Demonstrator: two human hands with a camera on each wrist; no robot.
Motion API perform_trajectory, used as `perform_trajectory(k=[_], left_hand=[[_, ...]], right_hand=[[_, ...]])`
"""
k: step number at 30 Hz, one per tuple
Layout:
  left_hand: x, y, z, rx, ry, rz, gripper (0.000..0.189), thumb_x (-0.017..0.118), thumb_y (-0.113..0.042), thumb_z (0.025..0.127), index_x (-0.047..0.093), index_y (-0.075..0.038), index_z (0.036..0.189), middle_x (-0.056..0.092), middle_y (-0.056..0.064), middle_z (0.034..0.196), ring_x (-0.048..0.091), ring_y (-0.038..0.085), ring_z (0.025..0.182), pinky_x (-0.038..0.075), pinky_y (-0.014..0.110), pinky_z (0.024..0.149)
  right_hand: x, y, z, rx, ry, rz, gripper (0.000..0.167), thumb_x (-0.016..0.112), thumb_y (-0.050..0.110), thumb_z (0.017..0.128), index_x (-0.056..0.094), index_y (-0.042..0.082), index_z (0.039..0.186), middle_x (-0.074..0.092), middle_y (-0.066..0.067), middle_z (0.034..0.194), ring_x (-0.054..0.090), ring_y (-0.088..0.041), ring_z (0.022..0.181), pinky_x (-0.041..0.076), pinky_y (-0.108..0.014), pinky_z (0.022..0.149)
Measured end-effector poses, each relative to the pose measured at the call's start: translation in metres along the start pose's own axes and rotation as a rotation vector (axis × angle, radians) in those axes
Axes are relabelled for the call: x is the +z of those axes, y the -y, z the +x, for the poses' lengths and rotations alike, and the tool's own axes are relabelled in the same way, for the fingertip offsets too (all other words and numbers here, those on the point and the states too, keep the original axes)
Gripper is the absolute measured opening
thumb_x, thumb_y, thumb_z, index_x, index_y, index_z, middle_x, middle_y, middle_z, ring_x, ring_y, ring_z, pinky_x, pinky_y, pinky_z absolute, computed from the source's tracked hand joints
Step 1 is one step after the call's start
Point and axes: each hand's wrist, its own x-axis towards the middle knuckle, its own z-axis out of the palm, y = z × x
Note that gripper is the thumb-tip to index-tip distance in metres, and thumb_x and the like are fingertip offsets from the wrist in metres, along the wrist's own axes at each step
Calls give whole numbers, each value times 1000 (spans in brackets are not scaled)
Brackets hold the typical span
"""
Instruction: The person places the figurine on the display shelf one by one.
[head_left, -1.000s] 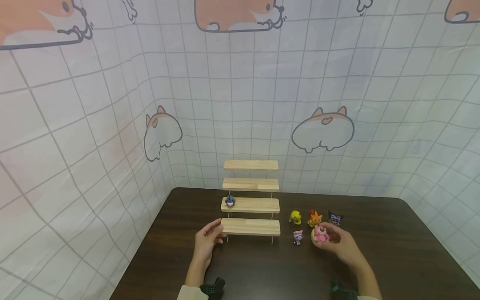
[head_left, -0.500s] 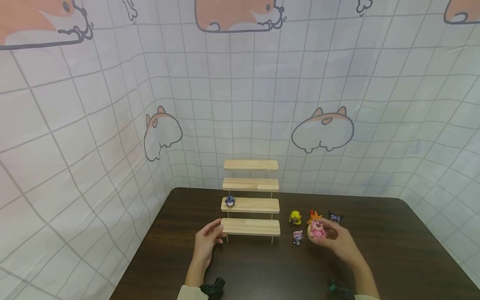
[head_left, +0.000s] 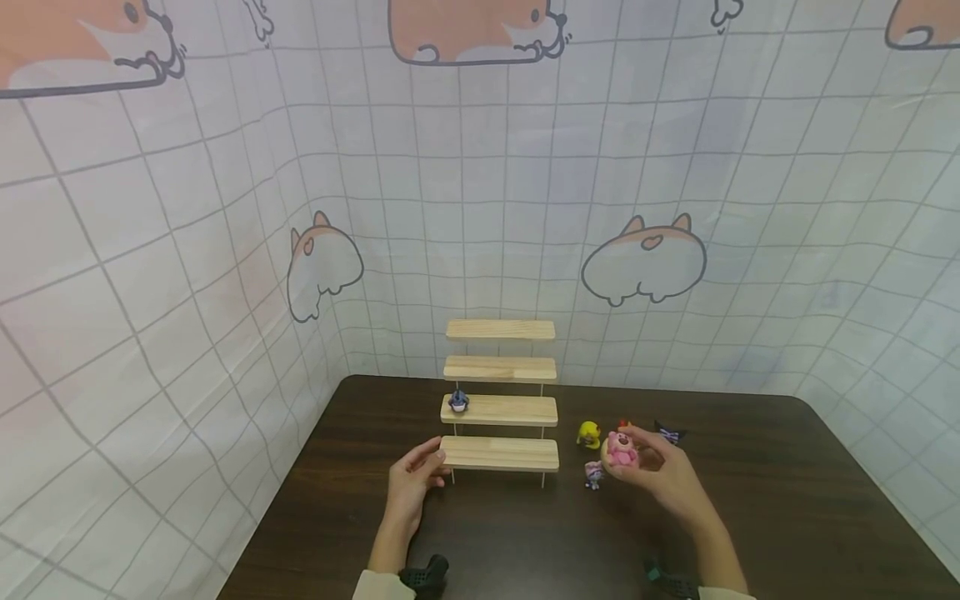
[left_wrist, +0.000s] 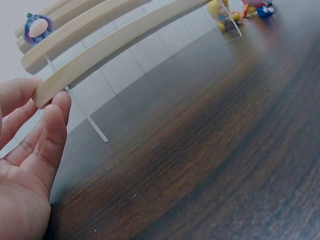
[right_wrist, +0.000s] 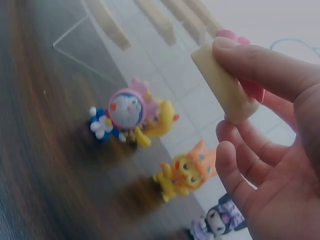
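Observation:
My left hand (head_left: 411, 483) pinches the left end of the lowest board of a four-tier wooden display stand (head_left: 498, 452); thumb and fingers grip the board's edge in the left wrist view. A blue donkey figurine (head_left: 458, 402) sits at the left of the second board from the bottom. To the right of the stand, my right hand (head_left: 667, 477) holds a pink bear figurine (head_left: 622, 450) with a thick cream-coloured round back (right_wrist: 222, 82). The right wrist view shows it raised, thumb on one side and fingers on the other.
Below the held bear are a pink-hooded figurine (head_left: 593, 475), a yellow figurine (head_left: 588, 434), an orange-and-yellow figurine (right_wrist: 185, 175) and a black-eared figurine (head_left: 669, 433). They stand on the dark wooden table (head_left: 525, 542). A grid-patterned cloth (head_left: 510, 233) hangs behind.
My right hand has carried the pink bear figurine left and slightly up, now covering most of the orange figurine in the head view. The left hand keeps its grip on the stand.

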Motion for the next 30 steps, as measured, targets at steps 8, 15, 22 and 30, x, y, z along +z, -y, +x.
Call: perform_trajectory(k=[8,15,22,30], left_hand=[[0,1,1,0,0,-8,42,73,-18,96,65,-1,134,74,1,95,71,12,79,57,23,64],[-1,1,0,1,0,-11,42,73,-18,96,65,-2,134,74,1,97,71,12,80,57,23,65],[0,1,1,0,1,-4,42,73,-18,97,65,-2,134,74,1,98,71,12,80,57,23,65],[-1,2,1,1,6,-7,43,72,-18,97,64,-1,135,74,0,96,71,12,79,57,23,65]], right_hand=[[14,17,2,-42,23,22,61,86,18,83,61,12,138,55,-18,133,65,-16,97,58,-26,76],[27,31,2,-34,35,15,63,88,20,81,61,14,137,57,-18,123,60,-19,90,55,-26,71],[42,38,3,-62,27,28,62,88,20,81,62,16,137,61,-16,124,61,-16,91,55,-26,73],[63,44,5,-119,10,95,63,89,15,79,63,12,136,60,-12,119,63,-12,92,55,-23,73]])
